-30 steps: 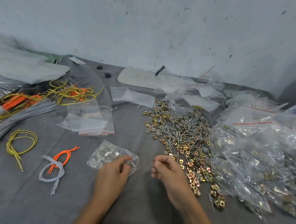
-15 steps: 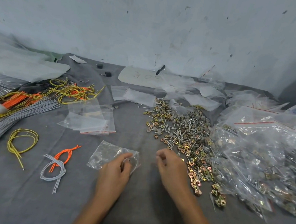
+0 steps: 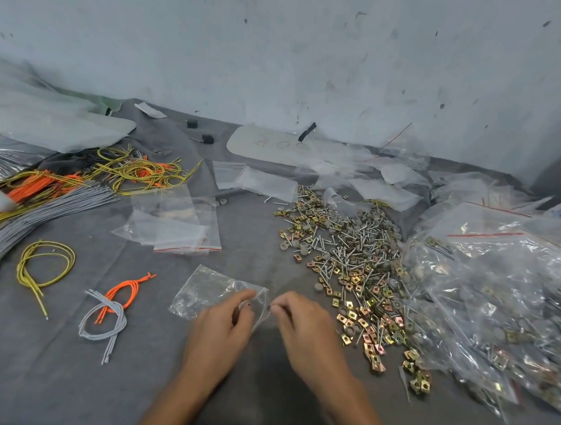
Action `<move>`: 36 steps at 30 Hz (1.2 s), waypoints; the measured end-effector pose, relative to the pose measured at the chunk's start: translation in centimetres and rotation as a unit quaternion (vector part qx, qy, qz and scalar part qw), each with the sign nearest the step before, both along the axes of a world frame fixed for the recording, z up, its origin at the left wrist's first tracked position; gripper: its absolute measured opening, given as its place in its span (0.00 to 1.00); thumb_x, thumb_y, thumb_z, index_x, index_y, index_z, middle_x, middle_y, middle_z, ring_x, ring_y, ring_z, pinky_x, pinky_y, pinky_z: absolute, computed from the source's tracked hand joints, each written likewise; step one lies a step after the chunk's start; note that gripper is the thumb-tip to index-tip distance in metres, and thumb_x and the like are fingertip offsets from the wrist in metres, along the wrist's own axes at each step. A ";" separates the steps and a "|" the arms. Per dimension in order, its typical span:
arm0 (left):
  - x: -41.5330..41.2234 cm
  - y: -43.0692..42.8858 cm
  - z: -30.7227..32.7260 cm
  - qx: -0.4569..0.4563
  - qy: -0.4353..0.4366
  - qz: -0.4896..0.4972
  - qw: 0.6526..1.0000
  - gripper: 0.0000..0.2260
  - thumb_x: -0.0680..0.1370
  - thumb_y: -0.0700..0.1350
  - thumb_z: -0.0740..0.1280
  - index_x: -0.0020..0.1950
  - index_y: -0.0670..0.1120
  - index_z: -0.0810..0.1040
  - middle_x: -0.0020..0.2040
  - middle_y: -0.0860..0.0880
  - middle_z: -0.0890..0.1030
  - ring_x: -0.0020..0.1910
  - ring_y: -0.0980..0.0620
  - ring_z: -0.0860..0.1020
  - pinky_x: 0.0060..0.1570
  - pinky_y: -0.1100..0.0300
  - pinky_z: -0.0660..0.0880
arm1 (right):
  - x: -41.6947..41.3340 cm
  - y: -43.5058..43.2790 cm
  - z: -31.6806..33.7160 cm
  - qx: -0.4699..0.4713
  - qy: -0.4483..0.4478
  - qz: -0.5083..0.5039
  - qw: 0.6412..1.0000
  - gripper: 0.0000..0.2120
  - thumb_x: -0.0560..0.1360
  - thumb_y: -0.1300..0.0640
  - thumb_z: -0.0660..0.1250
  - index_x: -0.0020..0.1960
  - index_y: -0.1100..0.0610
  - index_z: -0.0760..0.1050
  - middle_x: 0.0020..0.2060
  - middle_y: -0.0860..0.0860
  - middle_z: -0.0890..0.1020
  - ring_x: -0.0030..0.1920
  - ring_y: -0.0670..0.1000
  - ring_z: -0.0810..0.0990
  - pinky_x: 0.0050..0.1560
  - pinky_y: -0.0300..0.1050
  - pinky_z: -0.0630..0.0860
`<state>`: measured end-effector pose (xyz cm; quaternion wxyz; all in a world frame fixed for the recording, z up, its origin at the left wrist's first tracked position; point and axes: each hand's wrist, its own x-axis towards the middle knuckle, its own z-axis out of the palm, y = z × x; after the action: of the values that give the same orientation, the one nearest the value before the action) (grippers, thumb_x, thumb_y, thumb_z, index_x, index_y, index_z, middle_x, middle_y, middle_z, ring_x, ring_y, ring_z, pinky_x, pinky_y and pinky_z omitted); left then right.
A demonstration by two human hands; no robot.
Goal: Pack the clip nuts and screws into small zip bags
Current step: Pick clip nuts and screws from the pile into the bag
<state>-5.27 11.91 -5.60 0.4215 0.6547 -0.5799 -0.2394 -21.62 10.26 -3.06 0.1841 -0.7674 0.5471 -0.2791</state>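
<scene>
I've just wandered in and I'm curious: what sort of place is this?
Probably a small workshop packing bench: a loose pile of clip nuts and screws, a heap of filled zip bags, and bundled wires on a grey cloth.

On the grey worktop, the left hand pinches the mouth of a clear zip bag. The right hand, at its 3 o'clock, pinches a small dark piece at that mouth. Loose clip nuts and screws lie piled at the hands' 2 o'clock.
</scene>
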 end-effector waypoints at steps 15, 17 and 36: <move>-0.1 -0.1 -0.5 0.009 0.019 0.009 1.000 0.17 0.74 0.51 0.60 0.59 0.58 0.83 0.29 0.56 0.78 0.28 0.57 0.74 0.38 0.54 0.76 | -7.3 -5.5 -0.2 0.024 0.158 -0.147 0.976 0.11 0.80 0.44 0.65 0.58 0.48 0.78 0.53 0.46 0.77 0.56 0.51 0.73 0.56 0.48 0.73; -0.1 -0.1 -0.5 0.008 0.021 0.009 1.000 0.17 0.75 0.51 0.60 0.59 0.58 0.83 0.30 0.56 0.79 0.29 0.57 0.75 0.39 0.53 0.77 | -7.3 -6.1 -0.3 0.018 0.169 -0.137 0.976 0.11 0.80 0.44 0.65 0.58 0.49 0.79 0.52 0.47 0.77 0.55 0.51 0.74 0.55 0.47 0.73; 0.0 -0.2 -0.8 0.000 0.021 0.005 1.000 0.17 0.75 0.52 0.59 0.59 0.58 0.82 0.31 0.61 0.79 0.31 0.58 0.75 0.40 0.54 0.76 | -2.2 -1.4 1.4 0.078 -0.114 -0.007 0.990 0.03 0.78 0.54 0.69 0.47 0.47 0.77 0.35 0.42 0.81 0.34 0.41 0.76 0.36 0.34 0.70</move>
<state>-5.27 11.67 -6.41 0.4348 0.6527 -0.5676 -0.2506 -23.82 8.84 -1.62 0.3027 -0.7100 0.5478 -0.3227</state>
